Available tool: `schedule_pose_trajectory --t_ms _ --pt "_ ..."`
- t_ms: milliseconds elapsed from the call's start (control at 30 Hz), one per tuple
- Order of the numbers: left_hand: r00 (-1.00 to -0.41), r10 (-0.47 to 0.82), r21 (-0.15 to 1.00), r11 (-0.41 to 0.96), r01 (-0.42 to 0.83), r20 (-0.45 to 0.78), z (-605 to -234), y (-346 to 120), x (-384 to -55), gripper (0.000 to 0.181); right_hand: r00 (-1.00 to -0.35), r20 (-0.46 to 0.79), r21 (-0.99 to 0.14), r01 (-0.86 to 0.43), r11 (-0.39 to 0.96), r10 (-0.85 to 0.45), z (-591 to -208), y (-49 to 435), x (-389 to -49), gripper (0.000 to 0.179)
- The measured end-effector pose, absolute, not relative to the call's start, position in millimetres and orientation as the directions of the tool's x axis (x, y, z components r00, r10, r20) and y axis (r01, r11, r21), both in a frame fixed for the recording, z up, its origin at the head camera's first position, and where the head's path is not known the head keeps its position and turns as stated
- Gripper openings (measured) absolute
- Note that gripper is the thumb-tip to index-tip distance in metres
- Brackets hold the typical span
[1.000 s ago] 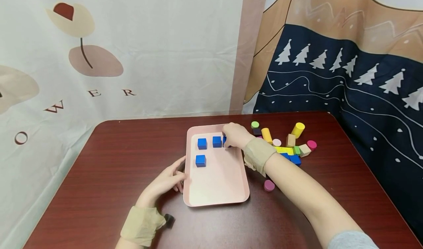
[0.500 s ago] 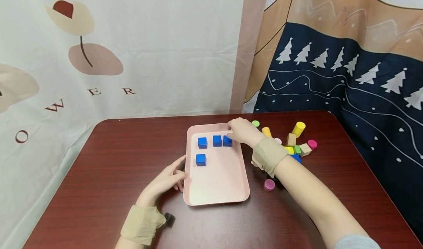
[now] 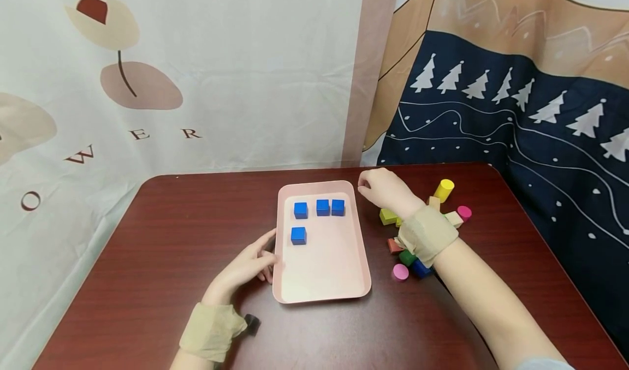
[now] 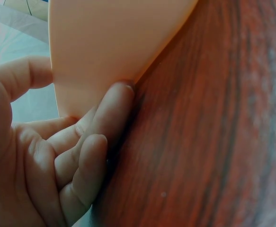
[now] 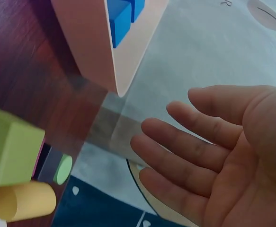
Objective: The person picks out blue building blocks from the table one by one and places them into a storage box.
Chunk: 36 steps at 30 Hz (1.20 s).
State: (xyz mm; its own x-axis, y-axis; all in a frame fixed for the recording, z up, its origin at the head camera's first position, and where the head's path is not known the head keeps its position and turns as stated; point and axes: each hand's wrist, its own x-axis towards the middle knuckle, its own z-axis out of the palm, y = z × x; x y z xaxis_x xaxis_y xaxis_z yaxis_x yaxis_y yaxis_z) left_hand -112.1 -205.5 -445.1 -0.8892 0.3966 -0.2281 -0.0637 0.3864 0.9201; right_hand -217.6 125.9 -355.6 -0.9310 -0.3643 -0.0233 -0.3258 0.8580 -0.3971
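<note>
A pink tray (image 3: 325,269) lies on the table, with several blue cubes in it: a row of three along its far end and one blue cube (image 3: 298,236) nearer, at the left. At the tray's left side, my left hand (image 3: 244,270) holds the wall, its thumb over the rim and fingers against the outside (image 4: 111,111). Just past the tray's far right corner, my right hand (image 3: 385,189) hovers with nothing in it. Its fingers look loosely extended in the right wrist view, where two blue cubes (image 5: 120,21) show over the tray wall.
Loose coloured blocks lie right of the tray, partly hidden by my right arm: a yellow cylinder (image 3: 444,190), a pink disc (image 3: 400,272), a light green block (image 3: 387,216) and others. Printed cloths (image 3: 275,86) hang behind the brown table (image 3: 206,212).
My right hand has let go of a blue cube at the row's right end and moved right, out of the tray. My left hand stays at the tray's left side.
</note>
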Motion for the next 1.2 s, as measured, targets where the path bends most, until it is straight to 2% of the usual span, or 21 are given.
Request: schedule_pose_trajectory --t_ms 433,633,867,1000,1200 --pt "-0.886 0.406 0.922 0.384 -0.055 -0.222 -449.6 -207.2 -113.8 0.071 -0.948 0.044 -0.414 -0.304 0.858 -0.315 -350.1 160.7 -189.8 0.017" --pt "-0.888 0.405 0.923 0.380 -0.055 -0.220 -449.1 -206.8 -113.8 0.072 -0.953 0.067 -0.420 -0.294 0.858 -0.294 -350.4 178.4 -172.2 0.015" --pt "-0.889 0.400 0.922 0.383 -0.061 -0.225 -446.7 -206.3 -112.9 0.071 -0.971 0.020 -0.408 -0.224 0.885 -0.236 -350.1 200.5 -156.5 0.021" --pt "-0.888 0.406 0.921 0.386 -0.049 -0.217 -432.5 -202.3 -108.7 0.069 -0.980 -0.036 -0.424 -0.163 0.891 -0.196 -353.2 212.1 -149.4 0.026" --pt "-0.887 0.413 0.927 0.373 -0.041 -0.205 -446.9 -206.9 -112.8 0.072 -0.982 -0.085 -0.417 -0.120 0.901 -0.170 -367.8 223.9 -142.5 0.034"
